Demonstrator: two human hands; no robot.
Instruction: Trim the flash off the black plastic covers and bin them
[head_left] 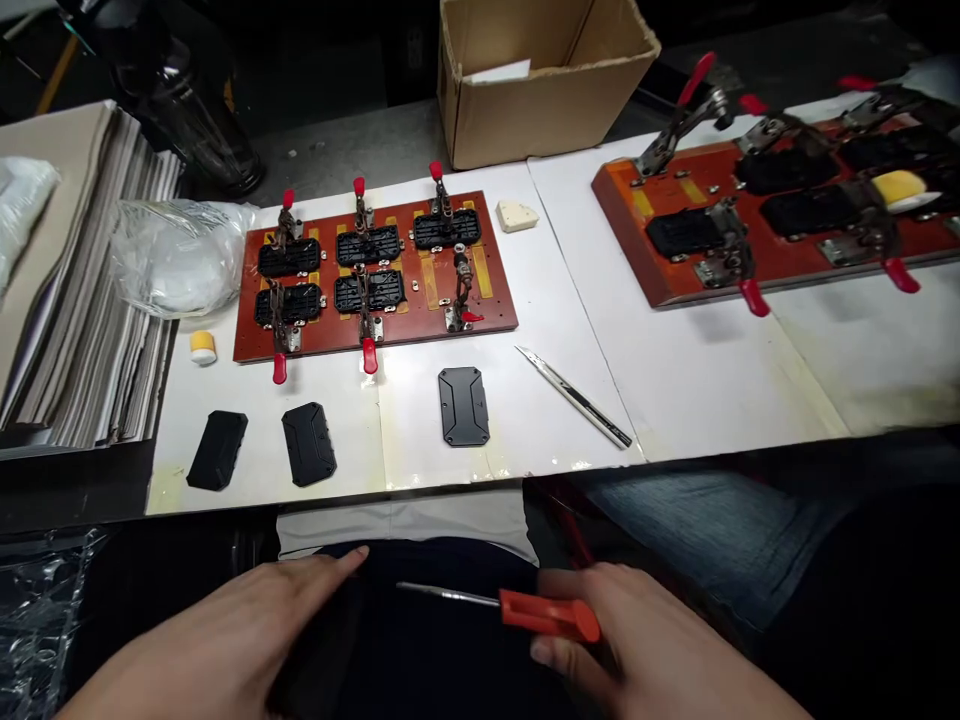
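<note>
A screwdriver (551, 612) with an orange-red handle is gripped in my right hand (630, 625), its metal shaft pointing left over my lap. Across from its tip, my left hand (247, 630) is held low with the index finger along the top. A dark shape shows beneath those fingers, but it blends into the dark clothing and I cannot make it out. On the table in front lie three black plastic covers, one at left (217, 450), another beside it (310, 443) and a third (463, 406) further right. A slim utility knife (576, 398) lies right of them.
A reddish-brown fixture board (495, 290) carries red-handled clamps and several black parts. A second board (630, 200) stands at right. Around them are a cardboard box (525, 120), a cream block (517, 215), a plastic bag (180, 260), a yellow-white cap (202, 347) and stacked sheets (97, 300).
</note>
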